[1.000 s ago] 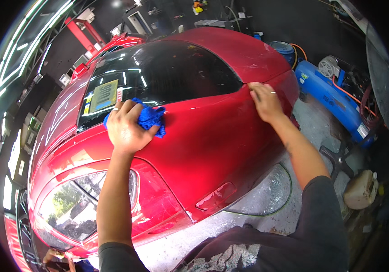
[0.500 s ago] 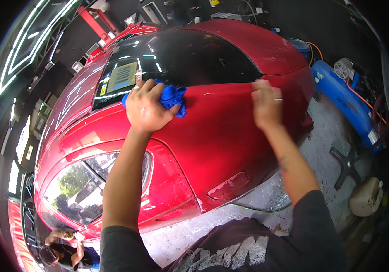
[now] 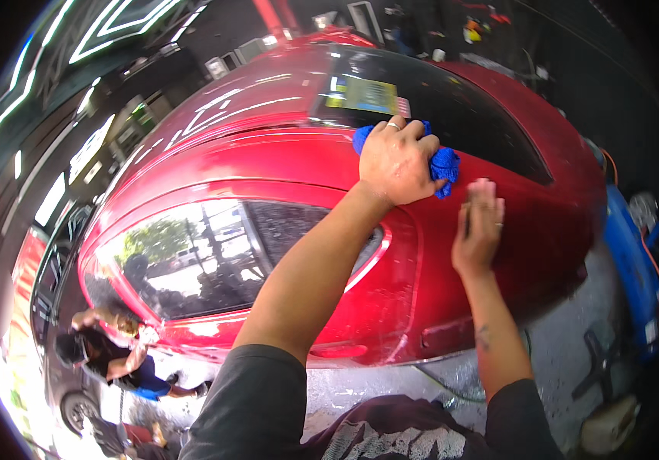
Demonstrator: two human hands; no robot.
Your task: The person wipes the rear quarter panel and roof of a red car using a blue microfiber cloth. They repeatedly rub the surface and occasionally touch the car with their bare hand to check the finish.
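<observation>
A glossy red car (image 3: 283, 153) fills the middle of the view, seen from above its side and rear. Bunched under my left hand (image 3: 398, 161) is a blue cloth (image 3: 445, 164), pressed to the red pillar beside the dark rear window (image 3: 490, 126). The fingers are curled over it, and part of the cloth is hidden beneath the palm. To the right, my right hand (image 3: 480, 230) is at the rear side panel with its fingers stretched out and nothing seen in it. Whether it touches the paint I cannot tell. A yellowish sticker (image 3: 372, 96) is on the rear window.
At the lower left another person (image 3: 118, 356) leans at the car's side, hands at the bodywork. A blue tank (image 3: 630, 261) stands right of the car. A dark-legged base (image 3: 596, 368) and a beige jug (image 3: 609, 425) are on the floor, and a hose (image 3: 452, 385) runs beneath the car.
My view has swung left toward the car's side. The left hand keeps the blue cloth on the pillar near the window corner. The right hand is now closer to it, lower on the panel.
</observation>
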